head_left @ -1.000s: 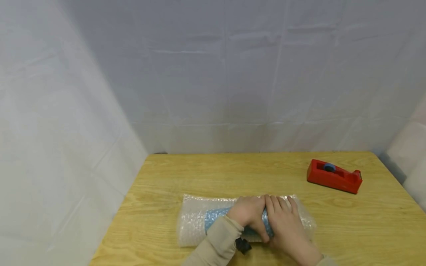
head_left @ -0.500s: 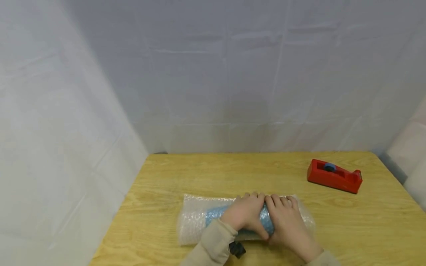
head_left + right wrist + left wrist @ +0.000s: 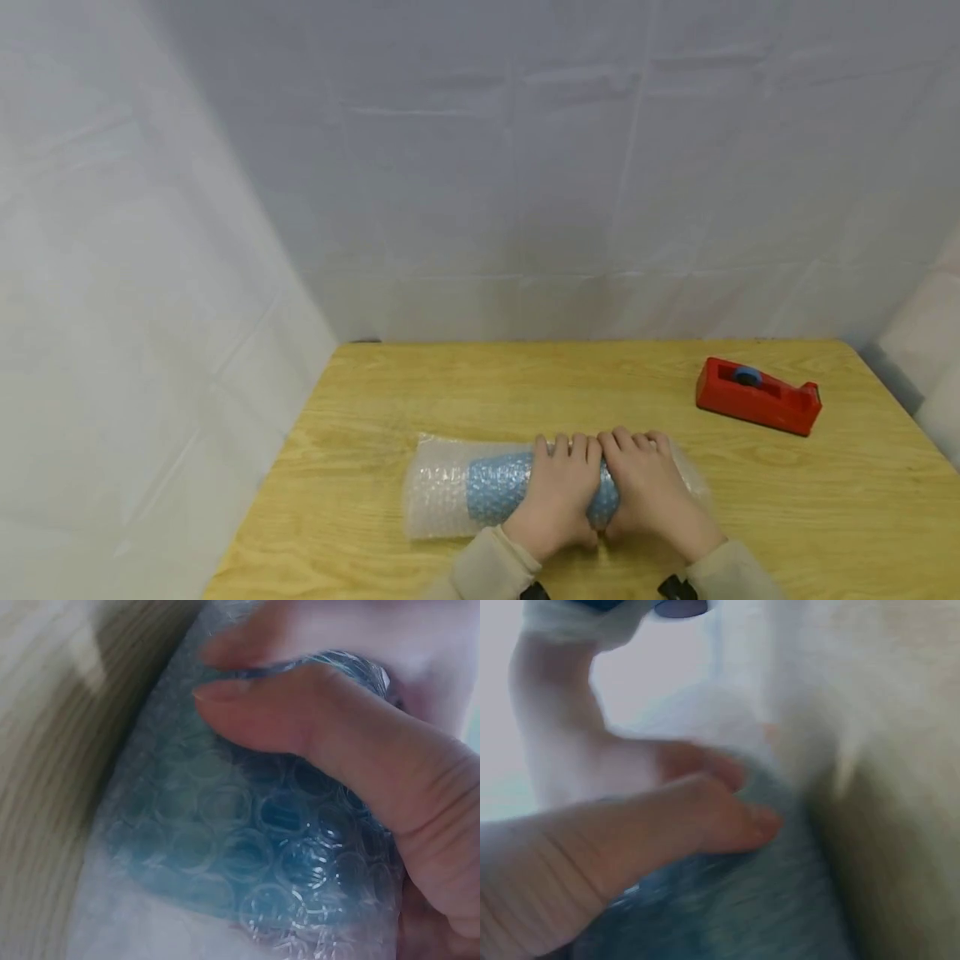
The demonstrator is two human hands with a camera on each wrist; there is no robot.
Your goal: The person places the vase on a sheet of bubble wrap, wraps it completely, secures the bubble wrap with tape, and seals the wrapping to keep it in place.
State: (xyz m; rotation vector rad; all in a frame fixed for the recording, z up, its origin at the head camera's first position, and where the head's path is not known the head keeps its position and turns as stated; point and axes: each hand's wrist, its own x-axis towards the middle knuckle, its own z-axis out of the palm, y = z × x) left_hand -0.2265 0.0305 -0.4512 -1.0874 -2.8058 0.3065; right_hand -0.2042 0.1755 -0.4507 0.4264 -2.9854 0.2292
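Bubble wrap [image 3: 441, 502]: clear plastic film, glossy, rough with round raised cells
Wrapped blue object [image 3: 493, 485]: finish obscured by the film, cannot be told
Counter [image 3: 480, 387]: wood-grain top, smooth, low sheen
Tape dispenser [image 3: 761, 404]: red, smooth, hard-looking plastic, slightly glossy
Backdrop [image 3: 450, 183]: pale sheeting, creased, faint sheen along the folds; cloth or plastic, hard to tell
Sleeves [image 3: 493, 567]: matt beige cloth

A wood-grain table [image 3: 450, 383] bears bubble wrap [image 3: 438, 500] and a red tape dispenser [image 3: 761, 402].

Beige sleeves [image 3: 491, 568], black wrist cameras [image 3: 678, 588]
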